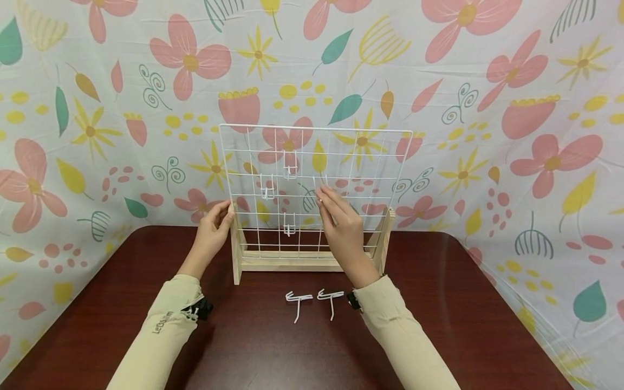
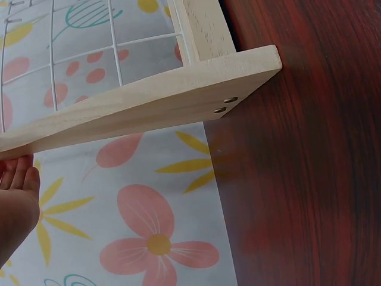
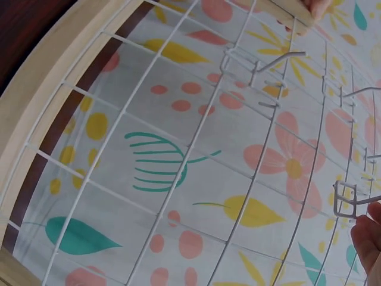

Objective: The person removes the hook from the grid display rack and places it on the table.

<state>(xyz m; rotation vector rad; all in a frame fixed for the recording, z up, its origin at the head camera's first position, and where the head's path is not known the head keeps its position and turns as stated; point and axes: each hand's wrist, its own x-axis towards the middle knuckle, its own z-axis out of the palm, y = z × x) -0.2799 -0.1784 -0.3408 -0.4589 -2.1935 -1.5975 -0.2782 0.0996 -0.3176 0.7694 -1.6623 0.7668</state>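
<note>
A white wire grid panel [image 1: 312, 129] stands upright in a pale wooden stand [image 1: 292, 264]. My left hand [image 1: 213, 225] grips the top of the stand's left upright [image 2: 137, 98], at the grid's left edge. Between thumb and fingertips, my right hand [image 1: 343, 225] pinches a white metal hook [image 3: 345, 199] against the grid, right of its middle. The fingers largely cover this hook in the head view. Three similar hooks hang on the grid's left half: an upper hook [image 1: 290, 165], a middle hook [image 1: 267, 188] and a lower hook [image 1: 290, 225].
Two loose white hooks, a left hook [image 1: 298, 299] and a right hook [image 1: 331, 296], lie on the dark red-brown table [image 1: 263, 346] before the stand. A flower-printed cloth [image 1: 312, 65] hangs behind and at both sides.
</note>
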